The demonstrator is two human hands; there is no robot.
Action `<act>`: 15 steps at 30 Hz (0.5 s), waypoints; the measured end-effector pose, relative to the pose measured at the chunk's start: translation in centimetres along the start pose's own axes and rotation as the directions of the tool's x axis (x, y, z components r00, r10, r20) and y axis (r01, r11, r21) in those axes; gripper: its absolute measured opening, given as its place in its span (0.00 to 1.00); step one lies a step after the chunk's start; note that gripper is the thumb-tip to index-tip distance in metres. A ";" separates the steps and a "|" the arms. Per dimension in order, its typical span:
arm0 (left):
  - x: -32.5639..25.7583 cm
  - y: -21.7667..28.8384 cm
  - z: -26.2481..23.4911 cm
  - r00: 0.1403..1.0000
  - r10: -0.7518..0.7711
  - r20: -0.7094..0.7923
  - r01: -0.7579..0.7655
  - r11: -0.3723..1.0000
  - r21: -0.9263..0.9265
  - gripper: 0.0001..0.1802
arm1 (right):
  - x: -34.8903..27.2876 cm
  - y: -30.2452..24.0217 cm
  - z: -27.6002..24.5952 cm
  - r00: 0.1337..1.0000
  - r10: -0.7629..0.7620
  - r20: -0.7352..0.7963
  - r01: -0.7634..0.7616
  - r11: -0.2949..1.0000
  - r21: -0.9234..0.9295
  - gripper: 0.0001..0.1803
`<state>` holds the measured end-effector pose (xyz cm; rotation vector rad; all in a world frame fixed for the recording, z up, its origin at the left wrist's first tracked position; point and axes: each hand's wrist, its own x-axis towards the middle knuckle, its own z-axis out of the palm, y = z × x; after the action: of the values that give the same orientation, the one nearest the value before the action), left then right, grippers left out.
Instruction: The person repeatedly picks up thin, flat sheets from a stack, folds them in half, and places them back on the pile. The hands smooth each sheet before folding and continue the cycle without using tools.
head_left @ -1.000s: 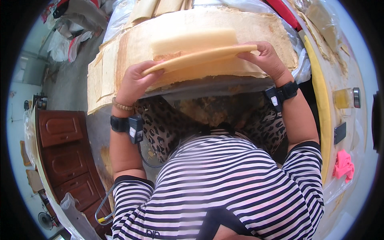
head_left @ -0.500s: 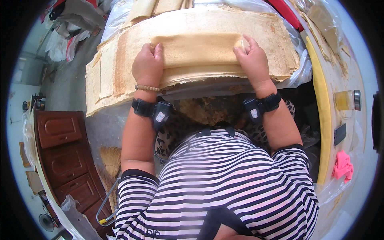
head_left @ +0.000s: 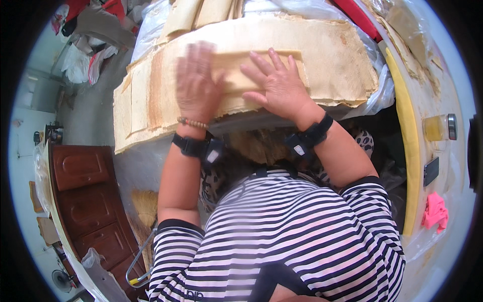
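Observation:
A pale tan folded sheet (head_left: 234, 83) lies on a stack of large cream sheets (head_left: 337, 65) with ragged edges. I cannot tell what the sheets are made of. My right hand (head_left: 284, 86) rests palm down on the folded sheet, its fingers spread. At the sheet's left end, my left hand (head_left: 198, 83) is open and flat, its fingers smeared by motion. Part of the folded sheet is hidden under both hands. Neither hand grips anything.
More folded tan pieces (head_left: 201, 15) lie beyond the stack. On the right-hand surface are a lidded jar (head_left: 436, 127), a phone (head_left: 430, 171) and a pink cloth (head_left: 435, 212). A brown wooden cabinet (head_left: 83, 168) and a straw broom (head_left: 145, 206) stand at the left.
Both hands have let go of the folded sheet's ends and opened flat over it. The right hand has moved left. The sheet now lies flatter and narrower on the stack.

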<state>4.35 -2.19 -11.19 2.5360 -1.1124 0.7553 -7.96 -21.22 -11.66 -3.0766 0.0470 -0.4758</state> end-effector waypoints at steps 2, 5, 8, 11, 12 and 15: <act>-0.3 0.3 0.0 0.973 0.205 0.104 -0.200 0.978 -0.061 0.40 | 0.0 0.5 -0.2 0.998 -0.051 -0.040 0.053 0.997 0.052 0.40; -0.3 0.2 -0.4 0.936 0.193 0.293 -0.169 0.980 -0.105 0.45 | 0.1 1.1 -0.8 0.999 -0.041 0.035 0.039 0.997 0.069 0.43; 0.0 -0.7 -1.0 0.931 0.273 0.242 -0.250 0.961 -0.121 0.36 | -0.3 2.3 -1.2 1.000 -0.019 0.003 0.018 0.995 0.093 0.45; 0.7 -2.4 -1.7 0.917 0.352 0.188 -0.333 0.934 -0.126 0.26 | -1.1 5.1 -1.4 0.998 0.000 -0.057 0.009 0.988 0.157 0.40; 1.0 -3.0 -1.8 0.909 0.392 0.141 -0.381 0.919 -0.104 0.22 | -1.4 6.5 -1.4 0.998 -0.004 -0.061 0.017 0.976 0.216 0.37; 2.4 -4.8 -2.0 0.927 0.374 0.030 -0.361 0.911 -0.202 0.16 | -2.2 9.7 -0.7 0.974 0.178 -0.140 -0.119 0.929 0.350 0.28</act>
<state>8.62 0.48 -8.32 2.2308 -1.6315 0.6111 -10.51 -30.89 -11.94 -2.6644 0.1813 -0.6594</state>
